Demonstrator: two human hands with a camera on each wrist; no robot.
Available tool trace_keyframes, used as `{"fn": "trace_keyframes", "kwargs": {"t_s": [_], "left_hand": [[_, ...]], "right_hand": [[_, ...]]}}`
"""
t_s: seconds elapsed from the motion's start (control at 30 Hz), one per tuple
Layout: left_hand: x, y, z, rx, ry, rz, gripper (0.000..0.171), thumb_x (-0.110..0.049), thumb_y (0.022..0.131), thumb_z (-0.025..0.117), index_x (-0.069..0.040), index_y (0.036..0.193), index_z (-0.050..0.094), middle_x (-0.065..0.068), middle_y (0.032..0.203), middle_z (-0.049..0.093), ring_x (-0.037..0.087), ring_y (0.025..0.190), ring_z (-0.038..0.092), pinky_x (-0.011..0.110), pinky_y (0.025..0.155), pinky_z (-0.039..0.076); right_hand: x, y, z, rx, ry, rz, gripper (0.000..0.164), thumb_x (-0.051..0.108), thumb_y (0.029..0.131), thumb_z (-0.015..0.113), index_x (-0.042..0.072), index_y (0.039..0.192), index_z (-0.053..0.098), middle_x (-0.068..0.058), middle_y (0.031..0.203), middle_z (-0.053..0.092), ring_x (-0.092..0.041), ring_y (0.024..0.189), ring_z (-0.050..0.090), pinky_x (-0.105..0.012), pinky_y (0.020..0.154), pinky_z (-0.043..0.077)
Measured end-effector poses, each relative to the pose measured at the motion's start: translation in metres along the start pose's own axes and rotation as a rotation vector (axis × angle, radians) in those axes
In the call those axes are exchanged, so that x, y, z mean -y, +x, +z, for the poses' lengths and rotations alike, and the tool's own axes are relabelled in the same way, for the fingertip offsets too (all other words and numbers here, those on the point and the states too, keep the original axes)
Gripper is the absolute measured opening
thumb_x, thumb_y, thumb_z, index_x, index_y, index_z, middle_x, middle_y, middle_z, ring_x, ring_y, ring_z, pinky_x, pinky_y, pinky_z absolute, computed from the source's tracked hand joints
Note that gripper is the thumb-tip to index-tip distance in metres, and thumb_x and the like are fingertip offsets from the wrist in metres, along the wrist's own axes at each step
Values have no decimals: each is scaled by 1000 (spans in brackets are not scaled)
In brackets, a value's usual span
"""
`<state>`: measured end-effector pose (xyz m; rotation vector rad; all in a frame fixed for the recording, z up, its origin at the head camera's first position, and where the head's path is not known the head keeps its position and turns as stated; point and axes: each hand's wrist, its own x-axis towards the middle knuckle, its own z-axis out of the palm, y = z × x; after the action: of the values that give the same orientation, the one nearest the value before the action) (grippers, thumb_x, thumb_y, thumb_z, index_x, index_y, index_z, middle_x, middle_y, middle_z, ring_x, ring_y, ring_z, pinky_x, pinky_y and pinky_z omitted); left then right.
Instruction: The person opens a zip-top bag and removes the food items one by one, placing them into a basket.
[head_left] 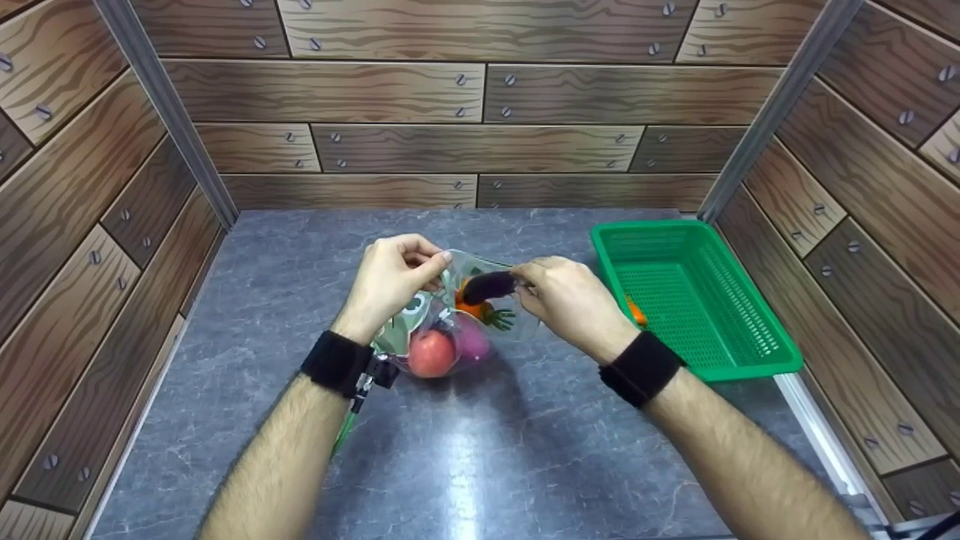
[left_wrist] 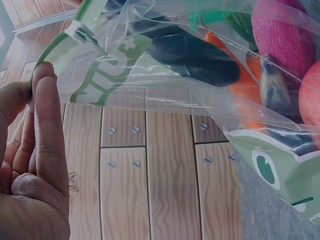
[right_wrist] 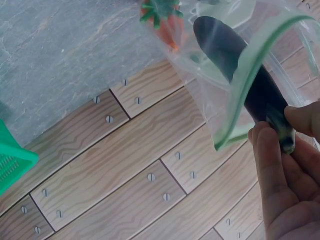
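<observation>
A long, smooth, near-black purple eggplant (head_left: 491, 286), slightly curved and glossy, lies across the mouth of a clear plastic bag with green trim and a printed green panel (head_left: 411, 319). Its rounded end is inside the bag, its stem end outside.

The right-wrist view shows what the head view hides: the pale greenish stem tip, and the bag's green rim strip (right_wrist: 248, 65) crossing in front of the eggplant's middle. The left-wrist view alone shows a white slider (left_wrist: 82, 32) on the rim and the wrinkled skin of a magenta oval item (left_wrist: 285, 37) in the bag. Also inside are a round red apple-like fruit (head_left: 433, 352) and an orange item with a leafy green top (head_left: 469, 306).

The right hand (head_left: 566, 296) pinches the eggplant near its stem between thumb and fingers. The left hand (head_left: 390, 277) pinches the bag's rim, thumb against forefinger.

To the right on the grey marbled tabletop (head_left: 247, 315) stands a green perforated plastic basket (head_left: 742, 371), a small orange item (head_left: 636, 310) by its near-left wall.
</observation>
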<state>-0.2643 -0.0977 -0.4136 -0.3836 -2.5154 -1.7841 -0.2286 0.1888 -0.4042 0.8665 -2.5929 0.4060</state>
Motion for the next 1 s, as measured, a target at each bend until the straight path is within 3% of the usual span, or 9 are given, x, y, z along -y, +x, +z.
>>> {"fn": "trace_keyframes", "kwargs": {"t_s": [0.23,0.5,0.63,0.77,1.0], "left_hand": [[-1,0,-2,-4,5,5,15,-21,110,86,-6,112,87,13,100,91,12,72,83,37,77,76],[-1,0,-3,-6,24,9,14,-22,110,86,-8,111,87,11,99,91,12,72,83,57,88,76],[0,1,-4,-11,27,10,15,-22,110,86,-8,111,87,11,98,91,11,72,83,45,81,77],[-2,1,-4,-12,23,7,15,-22,110,87,-7,110,87,12,99,91,12,72,83,40,79,76],[-3,1,-4,-8,17,-1,14,-21,110,87,-7,112,87,13,102,92,13,73,84,49,84,77]], "right_hand": [[-2,-3,-11,-24,11,-7,22,4,104,84,-3,125,86,-19,115,90,-37,105,86,-52,93,74],[-6,-10,-29,-40,33,-3,26,4,103,86,-3,128,85,-22,119,90,-38,105,88,-50,93,75],[-9,-15,-38,-60,39,0,26,3,103,86,-3,129,85,-22,119,89,-38,104,88,-50,91,76],[-11,-19,-46,-67,55,11,26,2,104,85,-3,130,85,-22,121,89,-36,103,88,-48,88,76],[-16,-26,-63,-125,38,-23,27,4,103,88,-3,130,85,-22,119,90,-38,101,88,-52,89,75]]}}
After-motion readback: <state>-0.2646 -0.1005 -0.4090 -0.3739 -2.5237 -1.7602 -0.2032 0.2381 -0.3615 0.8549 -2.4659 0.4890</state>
